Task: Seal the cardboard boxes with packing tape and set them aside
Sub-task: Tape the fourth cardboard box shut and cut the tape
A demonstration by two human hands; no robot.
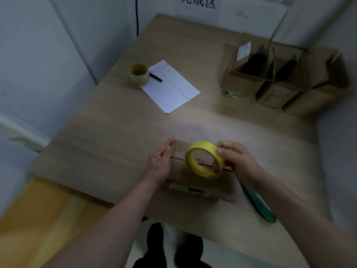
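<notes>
Head view: tape roll [204, 159] over box [201, 182].

A closed box [201, 180] lay on the counter [116, 132] at its near edge, top seam facing up. The left hand [159, 163] rested flat against the box's left end, fingers [167, 147] straight. The right hand [236, 161] gripped a yellow tape roll [204, 160] above the seam, thumb on the rim. A green-handled tool [259, 206] lay just right of the box. Farther back, a second roll [140, 74] stood on a paper sheet [172, 89] beside a black pen [156, 77]. Open boxes [280, 78] stood grouped at the far right corner.
</notes>
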